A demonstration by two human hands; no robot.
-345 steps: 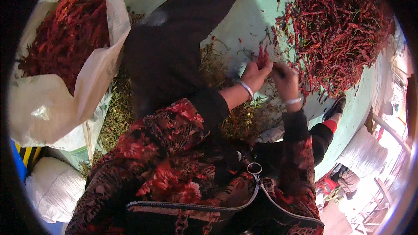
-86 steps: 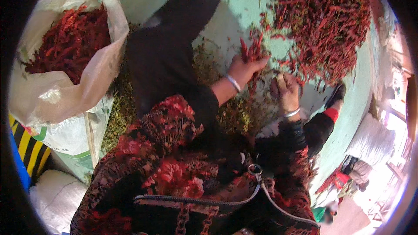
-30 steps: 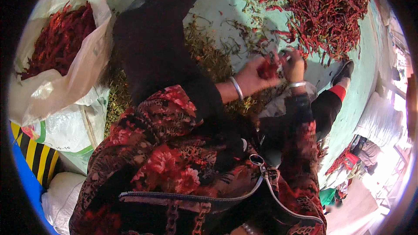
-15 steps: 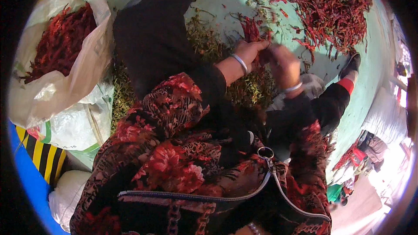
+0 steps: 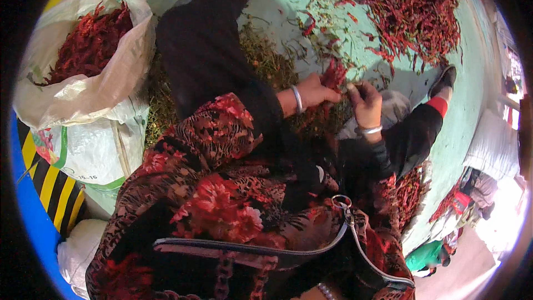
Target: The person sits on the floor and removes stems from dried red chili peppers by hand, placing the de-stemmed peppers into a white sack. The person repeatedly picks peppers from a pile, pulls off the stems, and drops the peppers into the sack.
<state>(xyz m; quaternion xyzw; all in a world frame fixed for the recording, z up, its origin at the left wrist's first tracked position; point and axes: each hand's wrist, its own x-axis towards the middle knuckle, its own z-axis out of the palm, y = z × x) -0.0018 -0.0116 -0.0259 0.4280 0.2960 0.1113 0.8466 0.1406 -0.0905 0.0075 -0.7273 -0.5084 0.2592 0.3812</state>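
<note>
My left hand (image 5: 315, 92), with a silver bangle at the wrist, is closed around a small bunch of dried red chilies (image 5: 334, 72). The bunch stands up past its fingers. Close beside it on the right, my right hand (image 5: 367, 106) has thumb and fingers pinched together, a little apart from the bunch. Whatever is in that pinch is too small to make out. Below and around both hands lie brownish-green chili stems (image 5: 266, 58), partly hidden by my arms and legs.
A big heap of dried red chilies (image 5: 416, 11) spreads over the pale green floor (image 5: 283, 0) at the far right. An open white woven sack (image 5: 130, 58) of chilies stands on the left. My outstretched leg ends in a dark shoe (image 5: 442, 81); more chilies (image 5: 410, 194) lie at lower right.
Both hands have come down slightly. My right hand, blurred against the bunch before, is now lower and separated from it, in a pinch. The left still grips chilies.
</note>
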